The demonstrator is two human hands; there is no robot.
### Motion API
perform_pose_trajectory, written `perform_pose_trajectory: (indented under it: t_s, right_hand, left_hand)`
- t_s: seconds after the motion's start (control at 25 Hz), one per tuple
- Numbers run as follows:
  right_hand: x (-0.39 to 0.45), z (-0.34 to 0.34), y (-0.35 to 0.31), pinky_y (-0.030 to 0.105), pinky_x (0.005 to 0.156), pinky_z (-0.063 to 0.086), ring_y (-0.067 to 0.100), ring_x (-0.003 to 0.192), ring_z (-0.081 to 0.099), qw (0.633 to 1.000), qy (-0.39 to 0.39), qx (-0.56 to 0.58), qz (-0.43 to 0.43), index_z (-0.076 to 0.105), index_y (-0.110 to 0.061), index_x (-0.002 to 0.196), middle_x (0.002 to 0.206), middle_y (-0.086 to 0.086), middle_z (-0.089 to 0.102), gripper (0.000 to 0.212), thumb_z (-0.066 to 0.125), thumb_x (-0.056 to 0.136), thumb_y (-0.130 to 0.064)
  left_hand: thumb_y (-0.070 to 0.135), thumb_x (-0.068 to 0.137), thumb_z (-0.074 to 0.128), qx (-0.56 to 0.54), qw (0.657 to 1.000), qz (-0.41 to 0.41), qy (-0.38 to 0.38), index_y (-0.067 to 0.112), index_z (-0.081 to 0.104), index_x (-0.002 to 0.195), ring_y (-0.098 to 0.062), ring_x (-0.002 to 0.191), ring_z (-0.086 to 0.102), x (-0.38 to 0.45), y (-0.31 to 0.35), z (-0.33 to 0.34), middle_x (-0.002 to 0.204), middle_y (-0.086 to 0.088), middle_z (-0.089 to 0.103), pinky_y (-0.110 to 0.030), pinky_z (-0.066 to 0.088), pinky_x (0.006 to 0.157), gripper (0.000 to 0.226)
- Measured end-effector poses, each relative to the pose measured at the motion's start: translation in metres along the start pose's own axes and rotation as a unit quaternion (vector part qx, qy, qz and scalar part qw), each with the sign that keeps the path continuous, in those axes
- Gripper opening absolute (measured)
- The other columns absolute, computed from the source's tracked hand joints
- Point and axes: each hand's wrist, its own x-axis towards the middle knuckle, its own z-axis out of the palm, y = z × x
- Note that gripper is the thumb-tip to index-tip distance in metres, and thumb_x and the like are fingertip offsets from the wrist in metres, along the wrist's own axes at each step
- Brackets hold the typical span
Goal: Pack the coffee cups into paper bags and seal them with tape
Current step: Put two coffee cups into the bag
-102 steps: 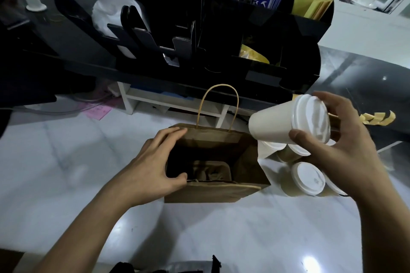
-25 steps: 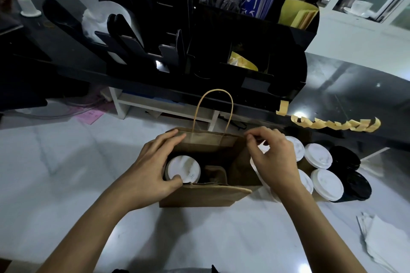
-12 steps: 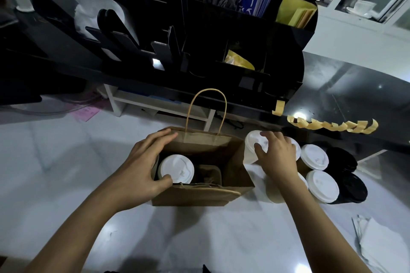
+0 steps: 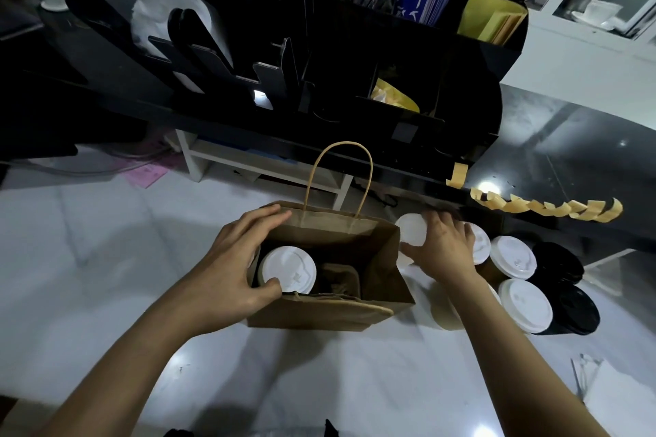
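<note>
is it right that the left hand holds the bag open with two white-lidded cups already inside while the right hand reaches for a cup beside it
Not quite: the head view shows only one white-lidded cup inside the paper bag, in its left side; the space next to it holds no cup. The rest stands: the left hand holds the bag open and the right hand reaches for a cup beside the bag.

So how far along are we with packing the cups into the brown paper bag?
Done: one white-lidded paper cup stands in the left slot of the brown paper bag, whose mouth the left hand holds open. In hand: the right hand grips a second white-lidded cup beside the bag. Left: the right slot is empty, more lidded cups wait, and the yellow tape strips hang unused.
</note>
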Motion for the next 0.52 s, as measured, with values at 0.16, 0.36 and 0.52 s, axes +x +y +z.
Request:
perform_pose_trajectory:
  t_s: [0.16, 0.36, 0.52]
  right_hand:
    - [-0.014, -0.005, -0.009, 0.055, 0.118, 0.028, 0.036, 0.137, 0.038, 0.999, -0.038, 0.01, 0.003, 0.043, -0.02, 0.148, 0.149, 0.012, 0.04, 0.082, 0.072, 0.082, -0.059]
    - [-0.043, -0.033, -0.014, 0.058, 0.105, 0.044, 0.035, 0.126, 0.045, 0.981, 0.01, 0.192, 0.036, 0.043, -0.027, 0.14, 0.141, 0.009, 0.04, 0.081, 0.081, 0.074, -0.056]
    - [-0.069, -0.071, -0.018, 0.052, 0.097, 0.049, 0.029, 0.123, 0.048, 0.96, 0.066, 0.27, 0.037, 0.04, -0.034, 0.139, 0.14, 0.003, 0.041, 0.082, 0.082, 0.072, -0.057]
  left_hand:
    - [0.038, 0.075, 0.061, 0.005, 1.0, -0.003, -0.004, 0.045, 0.025, 0.152, 0.004, 0.145, 0.014, 0.003, -0.001, -0.001, 0.153, 0.036, 0.013, -0.026, 0.026, 0.113, 0.085]
    - [0.038, 0.074, 0.061, 0.007, 1.0, -0.003, -0.006, 0.045, 0.025, 0.152, 0.005, 0.144, 0.014, 0.003, -0.001, -0.001, 0.153, 0.036, 0.013, -0.025, 0.025, 0.112, 0.086]
    - [0.038, 0.074, 0.061, 0.007, 1.0, -0.002, -0.01, 0.045, 0.024, 0.152, 0.005, 0.144, 0.013, 0.004, -0.001, -0.001, 0.153, 0.036, 0.012, -0.024, 0.025, 0.111, 0.086]
